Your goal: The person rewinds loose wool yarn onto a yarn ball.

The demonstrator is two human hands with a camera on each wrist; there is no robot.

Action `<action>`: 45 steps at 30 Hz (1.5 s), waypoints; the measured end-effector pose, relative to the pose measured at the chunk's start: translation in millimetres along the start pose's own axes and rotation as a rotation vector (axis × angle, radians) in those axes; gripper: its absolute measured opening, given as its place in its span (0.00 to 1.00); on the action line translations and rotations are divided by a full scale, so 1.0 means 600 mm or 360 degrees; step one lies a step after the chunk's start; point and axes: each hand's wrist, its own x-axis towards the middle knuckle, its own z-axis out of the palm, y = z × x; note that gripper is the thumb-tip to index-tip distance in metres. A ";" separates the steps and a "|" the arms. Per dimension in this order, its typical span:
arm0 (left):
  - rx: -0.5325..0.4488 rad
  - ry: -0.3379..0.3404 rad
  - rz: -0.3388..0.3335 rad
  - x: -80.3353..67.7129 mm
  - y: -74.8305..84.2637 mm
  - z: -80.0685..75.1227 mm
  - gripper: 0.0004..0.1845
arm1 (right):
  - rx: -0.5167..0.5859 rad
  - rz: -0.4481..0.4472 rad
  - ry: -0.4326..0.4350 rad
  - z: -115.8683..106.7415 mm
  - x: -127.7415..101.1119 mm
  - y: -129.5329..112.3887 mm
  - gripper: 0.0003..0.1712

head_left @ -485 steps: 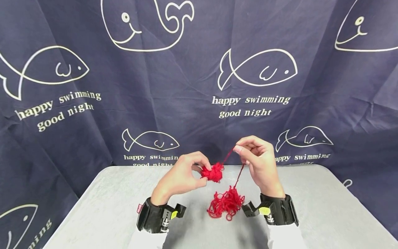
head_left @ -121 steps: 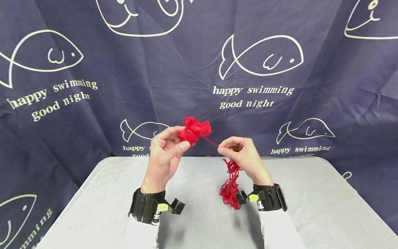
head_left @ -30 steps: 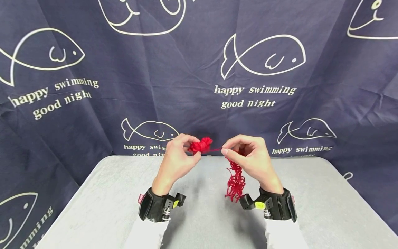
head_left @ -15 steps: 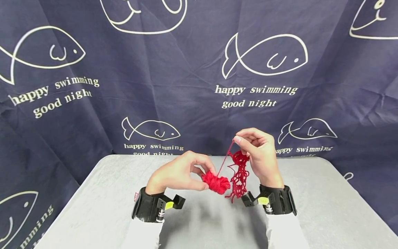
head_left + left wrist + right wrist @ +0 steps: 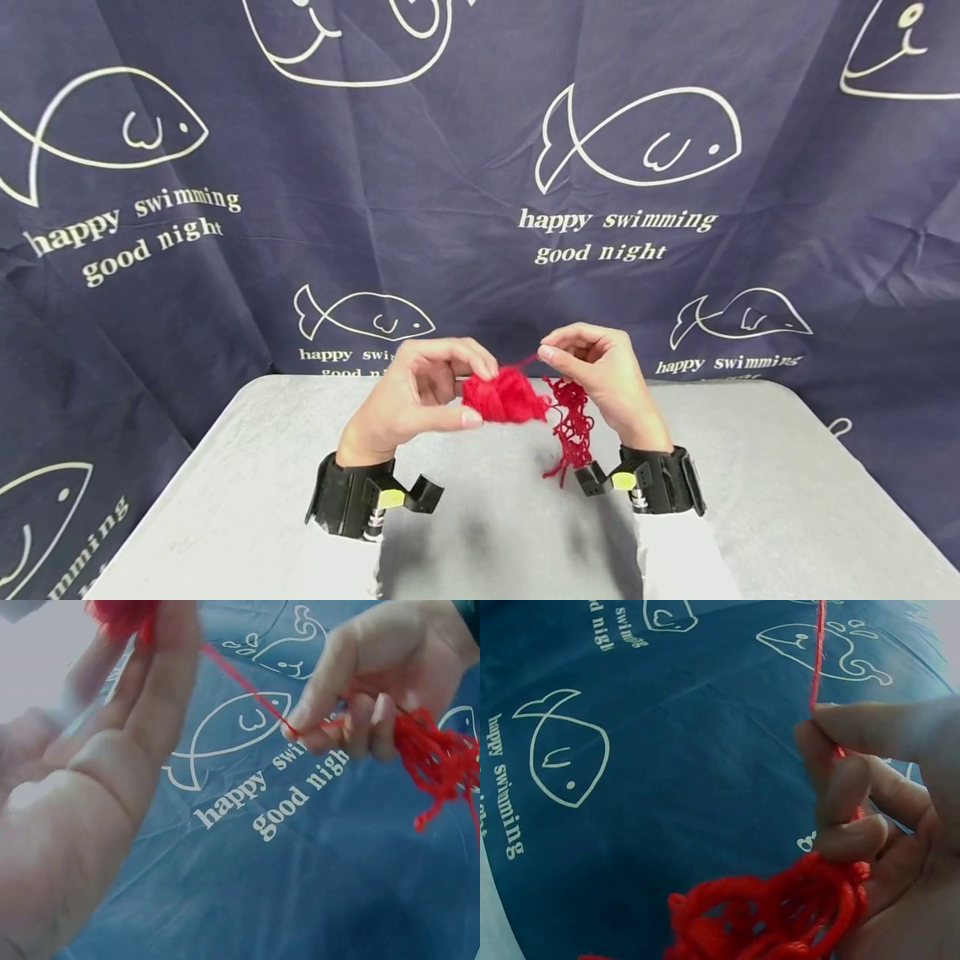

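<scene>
In the head view my left hand (image 5: 416, 392) pinches a small wound ball of red yarn (image 5: 506, 395) between thumb and fingers, above the table. A short taut strand (image 5: 817, 664) runs from the ball to my right hand (image 5: 596, 371), whose thumb and forefinger pinch it. Below the right hand hangs a loose, looped tangle of red yarn (image 5: 572, 425). The right wrist view shows the other fingers curled in, with the tangle (image 5: 769, 911) coming out beneath them. Only the lower edge of the ball (image 5: 126, 616) shows in the left wrist view.
Beneath both hands lies a light grey table (image 5: 480, 533). A dark blue curtain (image 5: 465, 183) with white fish drawings and lettering hangs behind it. Each wrist carries a black camera strap (image 5: 348, 496).
In the last half second the ball has risen and turned in my left hand, while my right hand has come down and left. Compared with 16 seconds ago, the ball looks bigger.
</scene>
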 end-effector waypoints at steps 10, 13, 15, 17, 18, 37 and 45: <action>-0.0396 0.0925 0.0053 0.014 -0.007 0.003 0.19 | -0.0256 -0.0007 -0.0331 0.009 -0.003 -0.001 0.05; -0.0443 0.1172 0.0061 0.019 -0.008 0.003 0.17 | -0.0290 -0.0033 -0.0397 0.014 -0.004 -0.003 0.04; -0.0439 0.1308 0.0061 0.022 -0.011 0.001 0.16 | -0.0335 -0.0041 -0.0415 0.018 -0.005 -0.005 0.04; -0.0386 0.1410 0.0060 0.023 -0.015 -0.001 0.15 | -0.0384 -0.0045 -0.0425 0.020 -0.006 -0.008 0.05; -0.0334 0.1448 0.0057 0.023 -0.018 -0.002 0.14 | -0.0401 -0.0049 -0.0427 0.021 -0.007 -0.009 0.05; 0.1283 0.0703 -0.0598 0.006 -0.044 -0.013 0.09 | 0.0109 -0.0282 -0.0053 -0.001 -0.016 -0.031 0.07; 0.1049 -0.0040 -0.0822 0.001 -0.034 -0.013 0.08 | 0.0510 -0.0318 -0.0022 -0.004 -0.007 -0.024 0.13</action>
